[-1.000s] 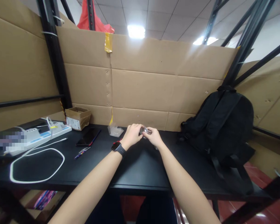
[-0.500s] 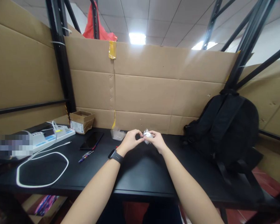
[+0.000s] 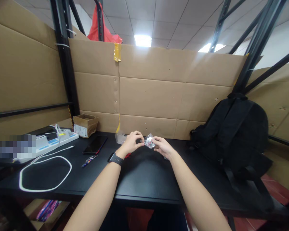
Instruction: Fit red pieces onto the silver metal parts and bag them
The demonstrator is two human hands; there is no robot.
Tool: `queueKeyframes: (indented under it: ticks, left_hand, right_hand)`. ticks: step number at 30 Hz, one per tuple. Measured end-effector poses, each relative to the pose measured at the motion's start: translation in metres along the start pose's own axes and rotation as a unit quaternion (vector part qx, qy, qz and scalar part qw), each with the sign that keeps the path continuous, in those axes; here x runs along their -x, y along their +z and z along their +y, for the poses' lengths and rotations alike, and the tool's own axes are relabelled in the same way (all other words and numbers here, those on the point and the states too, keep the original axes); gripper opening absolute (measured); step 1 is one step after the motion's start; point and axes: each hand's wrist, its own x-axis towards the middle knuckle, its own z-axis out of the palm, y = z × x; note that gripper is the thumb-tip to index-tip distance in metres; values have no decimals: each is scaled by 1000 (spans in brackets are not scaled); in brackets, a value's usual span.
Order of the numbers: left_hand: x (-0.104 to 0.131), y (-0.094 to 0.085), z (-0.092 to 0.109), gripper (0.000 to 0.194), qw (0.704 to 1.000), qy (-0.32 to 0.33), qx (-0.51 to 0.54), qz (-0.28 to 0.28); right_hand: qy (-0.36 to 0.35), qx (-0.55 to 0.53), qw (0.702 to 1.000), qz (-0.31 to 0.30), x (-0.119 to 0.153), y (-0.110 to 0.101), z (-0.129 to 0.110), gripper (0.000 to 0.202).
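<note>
A small, shiny clear plastic packet (image 3: pixel 149 141) is held up above the far middle of the black table, with something whitish and a touch of red inside. My right hand (image 3: pixel 163 147) grips its right side between thumb and fingers. At the packet's left edge, the thumb and index finger of my left hand (image 3: pixel 132 142) come together in a pinch; the other fingers are curved above. A dark watch sits on my left wrist. Behind my left hand stands a clear plastic container (image 3: pixel 120 138), partly hidden. Something red (image 3: pixel 127 155) lies under that hand.
On the left of the table (image 3: pixel 149 183) are a phone (image 3: pixel 95 145), keys (image 3: pixel 89 161), a small cardboard box (image 3: pixel 86 125), a white power strip (image 3: pixel 48 144) and a looped white cable (image 3: pixel 45 191). A black backpack (image 3: pixel 238 128) stands right. Cardboard panels (image 3: pixel 149 96) wall the back.
My left hand has shifted slightly left and its fingers have lifted. The packet has turned so more of its face shows, still in my right hand.
</note>
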Motion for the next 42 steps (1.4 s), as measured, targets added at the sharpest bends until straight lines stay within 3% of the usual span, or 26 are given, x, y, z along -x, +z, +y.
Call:
queueKeyframes:
  ticks: [4, 8, 12, 14, 18, 22, 26, 30, 36, 42]
  left_hand:
    - [1, -3, -7, 8, 1000, 8, 18, -24]
    - [1, -3, -13, 7, 998, 26, 33, -36]
    - [0, 4, -11, 40, 999, -36, -9, -20]
    - [-1, 10, -6, 44, 996, -81, -27, 2]
    - [-4, 20, 2, 29, 991, -120, -28, 59]
    - [-5, 28, -6, 21, 989, -121, 10, 86]
    - [-6, 33, -18, 23, 987, -115, 64, 94]
    - [-8, 35, -21, 24, 981, -109, 116, 111]
    - [-8, 33, -17, 19, 980, -117, 129, 102]
    - [-6, 34, -16, 22, 980, -123, 128, 91]
  right_hand:
    - [41, -17, 999, -27, 2, -4, -2, 26]
    - [61, -47, 997, 8, 5, -5, -8, 19]
    - [43, -72, 994, 63, 6, 1, -13, 11]
    - [19, -92, 993, 75, 5, 5, -15, 11]
    - [-32, -124, 987, 98, 4, 10, -17, 16]
    - [-40, -124, 987, 90, 5, 10, -16, 23]
    - [-46, -80, 992, 82, 4, 11, -12, 30]
    - [-70, -17, 991, 114, 0, 12, -8, 38]
    - [-101, 24, 982, 156, -5, 7, -2, 42]
    - [-107, 49, 984, 135, -4, 7, 0, 40]
